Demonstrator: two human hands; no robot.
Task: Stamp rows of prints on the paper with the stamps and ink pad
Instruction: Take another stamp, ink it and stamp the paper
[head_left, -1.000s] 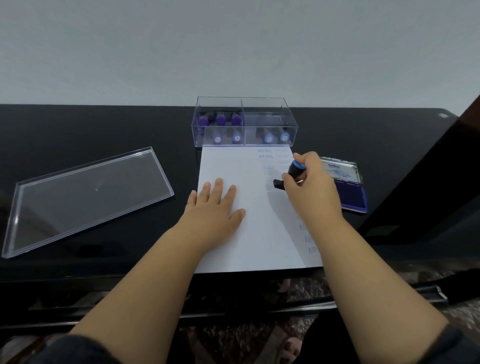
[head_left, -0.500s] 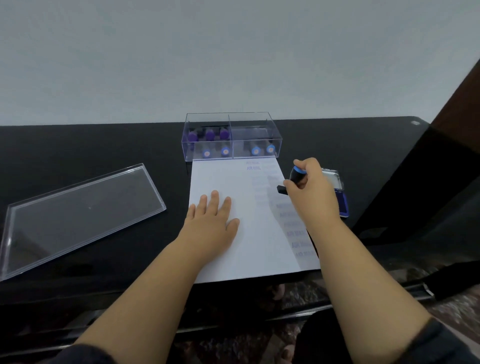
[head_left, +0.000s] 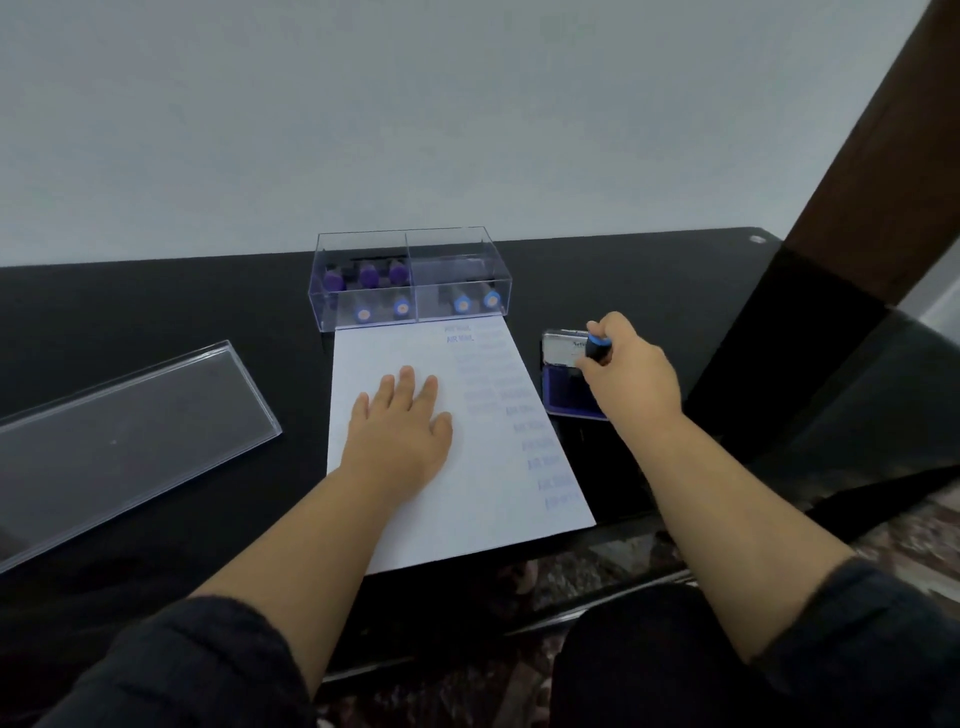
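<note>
Left hand (head_left: 400, 421) flat, fingers spread on paper (head_left: 467, 499). Right hand (head_left: 631, 374) grips stamp (head_left: 597, 349) over ink pad (head_left: 569, 387), right of paper.

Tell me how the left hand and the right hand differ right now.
The left hand lies flat with fingers spread; the right hand is curled round a blue-topped stamp.
The left hand presses on the white paper; the right hand is over the ink pad, off the sheet.
Both reach forward over the black table.
</note>
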